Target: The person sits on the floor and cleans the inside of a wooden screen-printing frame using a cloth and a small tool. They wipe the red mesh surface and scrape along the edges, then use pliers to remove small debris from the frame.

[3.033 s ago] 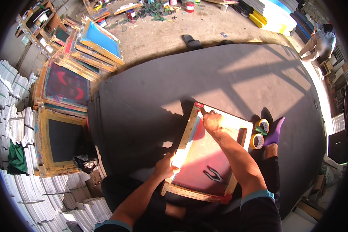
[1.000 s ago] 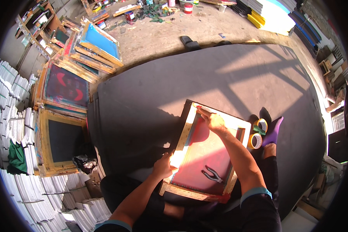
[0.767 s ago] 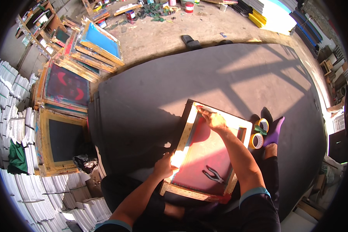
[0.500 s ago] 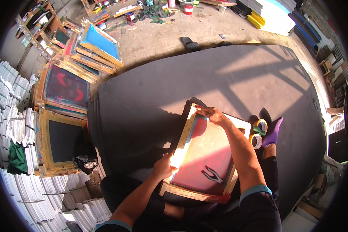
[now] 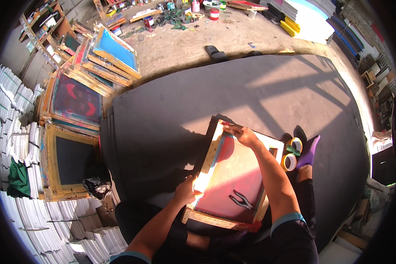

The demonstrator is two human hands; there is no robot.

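A wooden screen printing frame point(image 5: 220, 225) with reddish mesh lies tilted in front of me, half in sunlight. My left hand point(image 5: 188, 190) is closed round its left side bar, which glares brightly. At the far left corner, my right hand point(image 5: 244, 135) has its fingers pressed together on the wood beside a small red patch; what lies under the fingertips is hidden. My right forearm crosses over the mesh. On the mesh, near its lower right, rests a pair of pliers point(image 5: 242, 200) with dark handles.
Two yellow-edged tape rolls point(image 5: 289, 162) stand right of the frame, by my purple-socked foot point(image 5: 310, 152). A dark padded surface point(image 5: 163, 114) spreads beneath. More screen frames point(image 5: 77, 99) and stacked white sheets point(image 5: 35, 215) line the left. Paint containers point(image 5: 214, 14) stand on the far floor.
The view has shifted slightly. Both hands keep their places on the screen printing frame, and the pliers lie as before.
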